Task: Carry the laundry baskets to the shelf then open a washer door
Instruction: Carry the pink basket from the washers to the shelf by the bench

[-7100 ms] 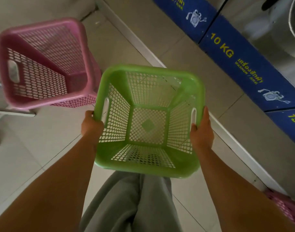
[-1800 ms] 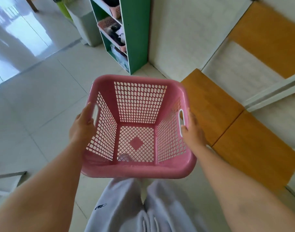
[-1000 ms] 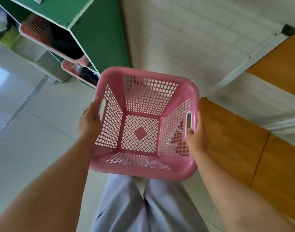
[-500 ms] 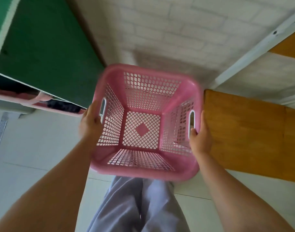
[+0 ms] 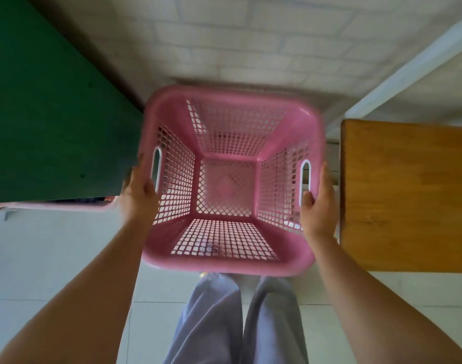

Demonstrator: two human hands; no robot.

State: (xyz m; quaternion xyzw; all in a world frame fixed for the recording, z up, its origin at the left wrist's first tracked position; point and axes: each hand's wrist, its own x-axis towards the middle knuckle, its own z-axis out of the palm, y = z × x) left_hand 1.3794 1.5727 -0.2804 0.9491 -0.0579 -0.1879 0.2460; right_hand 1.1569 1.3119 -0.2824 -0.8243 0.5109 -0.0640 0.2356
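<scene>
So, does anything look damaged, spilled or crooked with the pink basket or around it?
Nothing stands out. The pink basket is empty and looks intact, held level by the left hand and right hand at its side handles, between the green shelf and a wooden board.

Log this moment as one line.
stage: carrying | held: pink basket, empty | hands: left, right at handles | shelf: left

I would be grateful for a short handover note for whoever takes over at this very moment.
Left hand: gripping the pink basket at its left handle slot.
Right hand: gripping its right handle slot.
The basket is empty, held level between the green shelf unit and a wooden panel, facing the brick wall.
Done: basket brought up beside the shelf.
Left: set it on the shelf, then open a washer door; no washer in view.
</scene>
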